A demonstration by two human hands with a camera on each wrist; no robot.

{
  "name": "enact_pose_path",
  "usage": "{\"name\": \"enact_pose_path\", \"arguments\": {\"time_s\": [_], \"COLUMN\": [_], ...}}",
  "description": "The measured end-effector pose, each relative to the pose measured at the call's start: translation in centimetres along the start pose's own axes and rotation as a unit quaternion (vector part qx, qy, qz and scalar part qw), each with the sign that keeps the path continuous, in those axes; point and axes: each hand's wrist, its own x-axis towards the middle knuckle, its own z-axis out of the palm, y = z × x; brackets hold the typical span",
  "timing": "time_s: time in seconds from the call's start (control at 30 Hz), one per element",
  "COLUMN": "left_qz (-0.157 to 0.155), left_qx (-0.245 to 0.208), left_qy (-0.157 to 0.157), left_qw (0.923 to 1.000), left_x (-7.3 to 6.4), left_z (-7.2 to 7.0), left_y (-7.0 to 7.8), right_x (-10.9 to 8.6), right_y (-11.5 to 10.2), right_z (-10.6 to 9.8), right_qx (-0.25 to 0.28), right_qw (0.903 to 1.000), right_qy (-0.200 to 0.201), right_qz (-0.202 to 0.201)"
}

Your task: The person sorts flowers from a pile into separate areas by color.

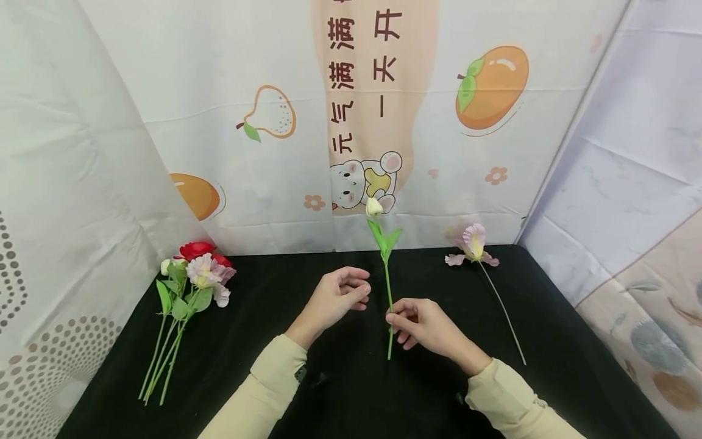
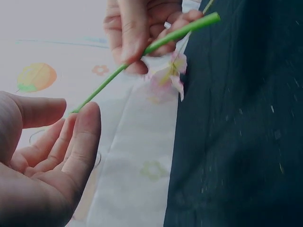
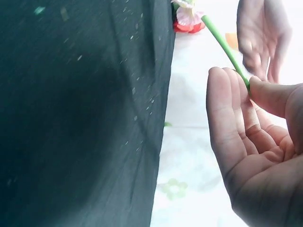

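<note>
A white tulip (image 1: 374, 207) with green leaves stands nearly upright above the black cloth, its bloom at the top. My right hand (image 1: 425, 326) pinches the lower stem between thumb and fingertips. The right wrist view shows that green stem (image 3: 222, 42) at the thumb tip. To the left of the stem is my left hand (image 1: 337, 297), its fingers loosely bent and a gap between it and the stem in the head view. In the left wrist view, the thumb and fingers of the left hand (image 2: 57, 161) are apart, with nothing gripped between them.
At the left lies a bunch of flowers with a red bloom (image 1: 197, 250), a pink-and-white bloom (image 1: 205, 271) and several green stems. A single pale purple iris (image 1: 474, 244) lies on the right. Black cloth (image 1: 263, 292) covers the table; a printed curtain (image 1: 219, 140) hangs behind.
</note>
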Motion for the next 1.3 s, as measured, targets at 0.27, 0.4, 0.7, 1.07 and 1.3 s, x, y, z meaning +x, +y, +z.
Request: {"name": "enact_pose_path", "arguments": {"time_s": [0.27, 0.4, 0.7, 1.07, 1.3], "left_qz": [-0.021, -0.018, -0.03, -0.073, -0.093], "left_qx": [0.045, 0.072, 0.124, 0.165, 0.178], "left_qy": [0.019, 0.023, 0.042, 0.084, 0.094], "left_qw": [0.9986, 0.9969, 0.9909, 0.98, 0.9752], "left_x": [-2.0, -3.1, -5.8, -9.0, -10.4], "left_z": [-3.4, -5.4, -9.6, -14.1, -16.2], "left_y": [-0.7, -0.9, -1.2, -1.8, -1.9], "right_x": [-0.5, -0.8, -1.5, -0.9, -0.8], "right_y": [1.9, 2.7, 3.7, 4.0, 3.8], "right_z": [-1.6, -2.4, -3.3, -2.0, -1.8], "right_qx": [0.004, 0.011, 0.019, 0.043, 0.035], "right_qw": [0.999, 0.9978, 0.9966, 0.9913, 0.9892], "right_qy": [0.007, 0.009, 0.004, -0.021, -0.007], "right_qz": [0.043, 0.065, 0.08, 0.122, 0.142]}}
